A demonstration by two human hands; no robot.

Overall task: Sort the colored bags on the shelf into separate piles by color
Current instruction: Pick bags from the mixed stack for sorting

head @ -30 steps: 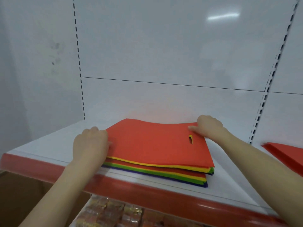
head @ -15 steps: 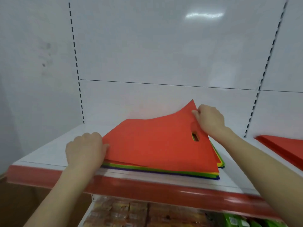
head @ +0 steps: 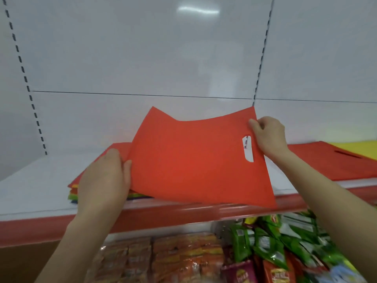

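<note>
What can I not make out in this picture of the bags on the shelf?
1. The mixed stack, head view: the lifted red bag and the left hand cover it; its bags cannot be counted.
2. The left hand's fingertips: hidden by its own back; holding the bag or pressing the stack is unclear.
3. The yellow pile: cut off by the right edge.
4. The snack packets below: blurred, labels unreadable.
</note>
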